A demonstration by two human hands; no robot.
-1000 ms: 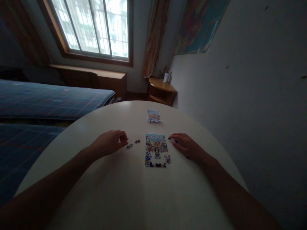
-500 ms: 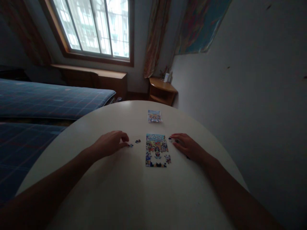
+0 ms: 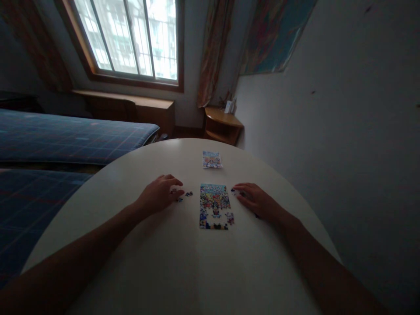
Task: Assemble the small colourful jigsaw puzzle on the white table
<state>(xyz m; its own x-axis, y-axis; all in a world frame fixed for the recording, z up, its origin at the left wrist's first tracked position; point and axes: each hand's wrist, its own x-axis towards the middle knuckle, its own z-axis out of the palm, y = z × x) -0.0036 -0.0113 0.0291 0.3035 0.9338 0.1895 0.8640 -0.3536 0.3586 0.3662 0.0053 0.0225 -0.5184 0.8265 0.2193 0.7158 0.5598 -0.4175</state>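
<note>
On the table (image 3: pixel 183 267), left hand (image 3: pixel 160 192) and right hand (image 3: pixel 257 201) flank an unfinished jigsaw (image 3: pixel 215 200).

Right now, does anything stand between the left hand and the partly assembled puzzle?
Yes, one small thing: a loose puzzle piece lies on the white table between the left hand and the partly assembled puzzle, apart from the puzzle's edge.

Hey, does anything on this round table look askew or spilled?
Yes: at the lower right of the jigsaw puzzle, a puzzle section juts out past the bottom strip, so that edge looks uneven. I see nothing spilled.
</note>
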